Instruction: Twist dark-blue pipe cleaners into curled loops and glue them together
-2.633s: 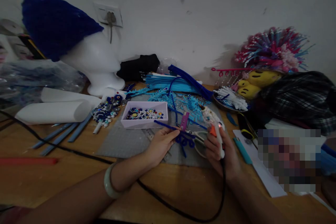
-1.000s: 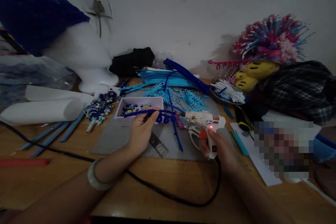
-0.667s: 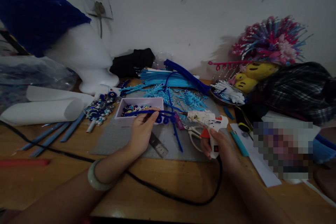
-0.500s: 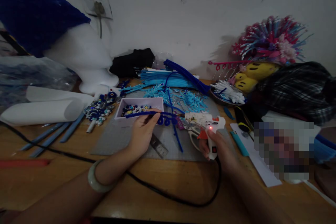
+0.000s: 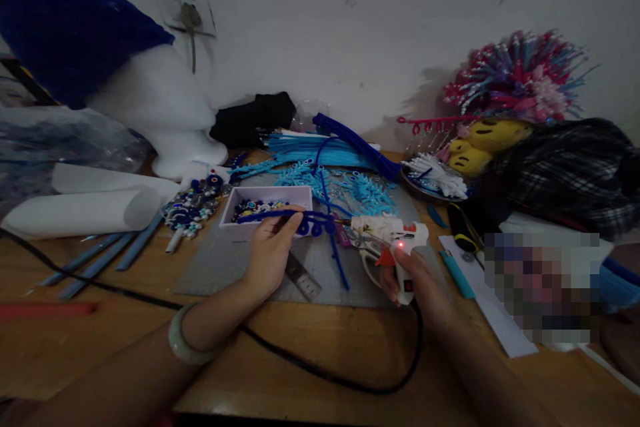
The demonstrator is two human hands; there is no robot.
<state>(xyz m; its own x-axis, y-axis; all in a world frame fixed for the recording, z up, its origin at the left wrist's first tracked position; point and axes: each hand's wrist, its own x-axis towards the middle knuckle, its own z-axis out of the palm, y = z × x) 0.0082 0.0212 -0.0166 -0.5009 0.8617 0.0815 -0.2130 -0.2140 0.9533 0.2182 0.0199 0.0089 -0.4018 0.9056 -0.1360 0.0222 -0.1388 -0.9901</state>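
My left hand [image 5: 273,250] pinches a dark blue pipe cleaner piece [image 5: 316,223] that has small loops along its lower side. My right hand [image 5: 417,280] is wrapped round a white hot glue gun [image 5: 383,228], its red light lit and an orange trigger under the fingers. The gun's nozzle points left, at or very close to the right end of the pipe cleaner; whether they touch I cannot tell. Behind the left hand stands a white box [image 5: 266,190] of mixed beads. Scissors [image 5: 369,260] lie beneath the gun, partly hidden.
A metal ruler [image 5: 303,278] rests on the grey cutting mat [image 5: 215,270]. Light blue beaded sprigs [image 5: 367,192] and pipe cleaner bundles [image 5: 320,149] lie behind. The gun's black cord [image 5: 310,367] loops across the table front. A white foam head [image 5: 160,100] stands left.
Both hands hold nearly the same pose. The pipe cleaner piece has shifted very slightly left, and the glue gun stays close to its end.
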